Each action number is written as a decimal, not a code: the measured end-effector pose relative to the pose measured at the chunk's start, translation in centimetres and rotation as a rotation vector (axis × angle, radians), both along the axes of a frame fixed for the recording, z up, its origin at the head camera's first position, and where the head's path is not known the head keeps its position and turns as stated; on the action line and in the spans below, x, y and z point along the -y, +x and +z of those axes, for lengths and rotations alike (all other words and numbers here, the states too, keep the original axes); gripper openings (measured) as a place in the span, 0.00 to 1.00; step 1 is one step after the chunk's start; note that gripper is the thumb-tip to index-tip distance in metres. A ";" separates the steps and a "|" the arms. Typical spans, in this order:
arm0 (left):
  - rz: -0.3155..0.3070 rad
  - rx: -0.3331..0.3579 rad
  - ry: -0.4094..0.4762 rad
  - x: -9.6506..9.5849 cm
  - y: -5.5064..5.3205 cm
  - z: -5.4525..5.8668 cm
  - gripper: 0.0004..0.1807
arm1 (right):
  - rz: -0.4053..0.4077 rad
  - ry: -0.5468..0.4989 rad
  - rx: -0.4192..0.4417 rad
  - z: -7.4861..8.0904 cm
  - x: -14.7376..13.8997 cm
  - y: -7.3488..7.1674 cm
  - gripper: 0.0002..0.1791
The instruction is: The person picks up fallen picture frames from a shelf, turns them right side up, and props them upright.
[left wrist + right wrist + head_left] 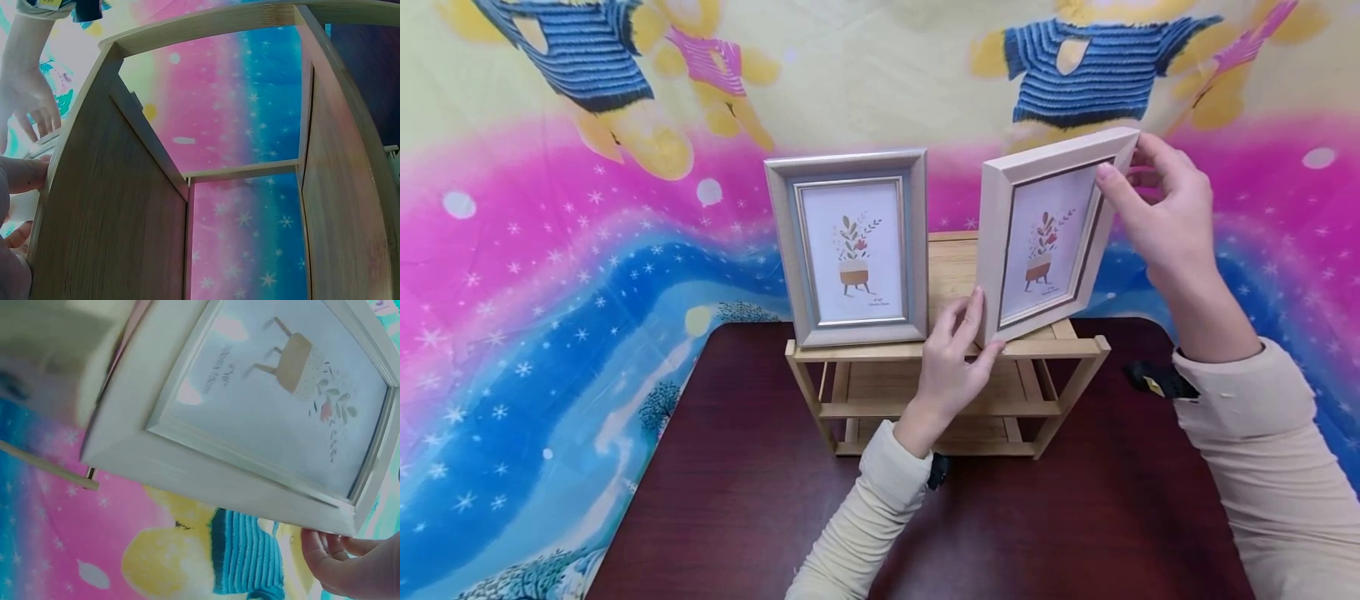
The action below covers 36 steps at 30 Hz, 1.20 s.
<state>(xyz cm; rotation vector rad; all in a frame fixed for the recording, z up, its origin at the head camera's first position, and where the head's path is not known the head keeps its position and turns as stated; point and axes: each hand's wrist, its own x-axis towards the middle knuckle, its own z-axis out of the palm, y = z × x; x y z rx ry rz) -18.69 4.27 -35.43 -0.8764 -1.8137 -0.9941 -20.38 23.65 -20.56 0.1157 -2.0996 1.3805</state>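
Note:
A cream picture frame [992,242] with a potted-plant print stands tilted and turned on the right of a wooden rack's top shelf [953,262]. My right hand [1176,208] grips its upper right side, thumb on the front and fingers behind; the right wrist view shows the fingers [319,553] at the frame's edge. My left hand [953,358] holds its lower left corner, just over the shelf's front edge. A silver-grey picture frame [786,250] with a similar print stands upright on the left, touched by neither hand.
The light wooden rack [940,410] has several tiers and stands on a dark red-brown table [737,500]. Behind it hangs a colourful cloth [865,75] with bears and snowflakes. In the left wrist view, the rack's side bars and boards [112,200] lie close to the left hand.

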 end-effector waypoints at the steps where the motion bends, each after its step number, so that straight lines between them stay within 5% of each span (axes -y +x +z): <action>1: 0.000 -0.010 -0.001 0.0 0.0 0.0 0.34 | 0.002 -0.002 0.004 0.1 0.1 0.0 0.22; 17: 0.057 -0.156 -0.041 -1.8 0.6 -0.4 0.32 | 0.116 -0.097 0.153 1.8 1.0 -0.5 0.26; 27: 0.158 -0.248 -0.091 -2.6 0.8 -0.8 0.31 | 0.332 -0.417 0.127 2.1 1.4 -1.0 0.18; 31: 0.130 -0.230 -0.097 -2.5 0.9 -1.0 0.33 | 0.360 -0.470 0.109 2.0 1.5 -1.2 0.14; 36: -0.038 -0.087 -0.033 -1.9 0.8 -0.2 0.36 | 0.373 -0.501 0.098 1.9 1.4 -1.2 0.14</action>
